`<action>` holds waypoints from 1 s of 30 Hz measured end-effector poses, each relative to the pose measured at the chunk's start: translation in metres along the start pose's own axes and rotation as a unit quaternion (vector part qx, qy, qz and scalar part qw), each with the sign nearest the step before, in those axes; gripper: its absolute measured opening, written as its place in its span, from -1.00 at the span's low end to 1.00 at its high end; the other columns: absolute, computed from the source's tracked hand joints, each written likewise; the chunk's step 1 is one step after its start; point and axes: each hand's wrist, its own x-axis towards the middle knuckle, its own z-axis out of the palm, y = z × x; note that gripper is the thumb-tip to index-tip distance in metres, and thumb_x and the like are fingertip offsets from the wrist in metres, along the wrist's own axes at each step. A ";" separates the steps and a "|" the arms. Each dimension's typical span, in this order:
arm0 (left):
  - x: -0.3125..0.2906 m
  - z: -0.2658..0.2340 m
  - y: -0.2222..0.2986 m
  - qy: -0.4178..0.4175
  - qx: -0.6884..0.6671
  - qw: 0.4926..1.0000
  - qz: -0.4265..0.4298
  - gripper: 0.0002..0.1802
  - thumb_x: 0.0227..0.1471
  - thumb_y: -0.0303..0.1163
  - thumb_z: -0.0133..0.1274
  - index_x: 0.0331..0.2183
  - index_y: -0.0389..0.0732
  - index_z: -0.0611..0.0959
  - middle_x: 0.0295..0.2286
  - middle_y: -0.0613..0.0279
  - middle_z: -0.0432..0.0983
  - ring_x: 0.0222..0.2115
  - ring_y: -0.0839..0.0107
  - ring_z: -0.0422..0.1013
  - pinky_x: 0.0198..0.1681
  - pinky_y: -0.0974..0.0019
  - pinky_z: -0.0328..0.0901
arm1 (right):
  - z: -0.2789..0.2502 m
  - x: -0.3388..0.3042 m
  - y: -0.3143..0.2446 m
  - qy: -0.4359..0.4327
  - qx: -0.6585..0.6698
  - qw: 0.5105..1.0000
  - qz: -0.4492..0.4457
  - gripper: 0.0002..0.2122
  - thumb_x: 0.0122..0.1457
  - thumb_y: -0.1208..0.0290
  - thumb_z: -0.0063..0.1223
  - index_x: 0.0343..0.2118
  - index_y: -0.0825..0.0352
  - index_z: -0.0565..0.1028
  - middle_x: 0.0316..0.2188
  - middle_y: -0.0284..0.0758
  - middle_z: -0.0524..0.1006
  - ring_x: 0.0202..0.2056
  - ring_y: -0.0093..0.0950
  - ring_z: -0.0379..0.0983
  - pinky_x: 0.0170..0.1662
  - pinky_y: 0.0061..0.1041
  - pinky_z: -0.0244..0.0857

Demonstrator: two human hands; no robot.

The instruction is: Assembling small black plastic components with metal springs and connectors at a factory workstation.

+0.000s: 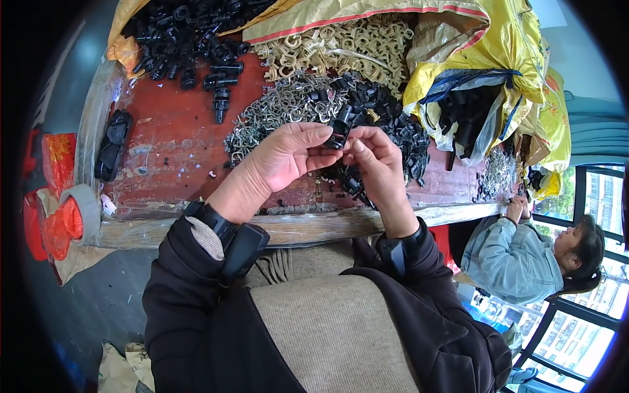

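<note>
My left hand grips a small black plastic fitting between thumb and fingers, above the near part of the table. Against the lower right side of that fitting, the thumb and forefinger of my right hand are pinched together. Whatever sits between those right fingertips is too small to make out. Just beyond both hands lies a heap of metal clips. Loose black plastic pieces are piled to its right, partly behind my right hand.
Cream plastic rings spill from a sack at the back. Black fittings are heaped far left, with finished-looking ones nearby. A black case lies left. Yellow sacks stand right. Another person works at the table's right end.
</note>
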 end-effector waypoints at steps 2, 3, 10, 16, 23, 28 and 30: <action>0.000 0.002 0.000 0.011 -0.022 1.000 -0.002 -0.79 -0.12 -0.37 -0.04 -0.41 -0.31 0.50 -0.46 0.18 0.45 -0.45 0.46 0.40 -0.35 0.52 0.31 | -0.002 0.000 0.003 0.008 -0.106 0.992 -0.069 -0.91 0.05 0.49 -0.17 -0.40 0.39 0.31 -0.62 -0.41 0.39 -0.61 -0.68 0.29 -0.53 -0.73 0.20; 0.001 0.003 0.000 0.008 -0.020 1.000 -0.005 -0.79 -0.12 -0.37 -0.04 -0.41 -0.31 0.50 -0.46 0.18 0.45 -0.45 0.46 0.40 -0.35 0.52 0.31 | -0.004 0.000 0.004 0.008 -0.183 0.978 -0.104 -0.92 0.04 0.51 -0.16 -0.41 0.40 0.31 -0.62 -0.40 0.39 -0.60 -0.69 0.29 -0.52 -0.73 0.20; 0.002 -0.001 -0.002 0.082 -0.024 0.996 0.001 -0.82 -0.15 -0.43 -0.01 -0.40 -0.27 0.47 -0.49 0.25 0.43 -0.46 0.45 0.40 -0.39 0.49 0.33 | -0.012 0.006 0.000 0.004 -0.169 0.984 -0.061 -0.92 0.04 0.50 -0.15 -0.45 0.41 0.32 -0.63 -0.39 0.39 -0.61 -0.69 0.29 -0.54 -0.77 0.18; 0.004 0.000 -0.004 0.096 -0.006 0.995 -0.010 -0.82 -0.17 -0.47 0.00 -0.39 -0.25 0.45 -0.50 0.28 0.43 -0.47 0.44 0.40 -0.41 0.48 0.33 | -0.016 0.004 -0.006 -0.043 0.058 0.995 0.064 -0.87 0.05 0.40 -0.15 -0.46 0.37 0.33 -0.67 -0.42 0.35 -0.66 -0.69 0.24 -0.59 -0.79 0.12; 0.003 -0.004 -0.008 0.105 0.011 0.994 -0.021 -0.81 -0.14 -0.45 -0.02 -0.35 -0.20 0.46 -0.46 0.27 0.44 -0.45 0.43 0.40 -0.41 0.48 0.33 | -0.007 -0.002 -0.012 -0.028 -0.029 0.999 0.011 -0.89 0.04 0.43 -0.13 -0.48 0.37 0.34 -0.67 -0.43 0.35 -0.66 -0.69 0.21 -0.59 -0.78 0.09; 0.002 -0.001 -0.006 0.093 0.016 0.995 -0.041 -0.81 -0.13 -0.44 -0.03 -0.35 -0.19 0.46 -0.46 0.25 0.44 -0.45 0.40 0.40 -0.42 0.48 0.33 | -0.006 0.002 -0.010 -0.010 -0.252 0.945 -0.210 -0.95 -0.05 0.54 -0.04 -0.53 0.38 0.37 -0.65 -0.41 0.34 -0.64 -0.65 0.20 -0.58 -0.75 0.07; 0.002 0.000 -0.005 0.077 0.011 0.996 -0.053 -0.80 -0.13 -0.43 -0.03 -0.35 -0.20 0.46 -0.46 0.24 0.44 -0.46 0.39 0.41 -0.42 0.48 0.33 | -0.005 0.003 -0.010 -0.008 -0.319 0.905 -0.281 -0.96 -0.08 0.57 -0.01 -0.55 0.39 0.38 -0.64 -0.40 0.34 -0.64 -0.64 0.20 -0.58 -0.74 0.07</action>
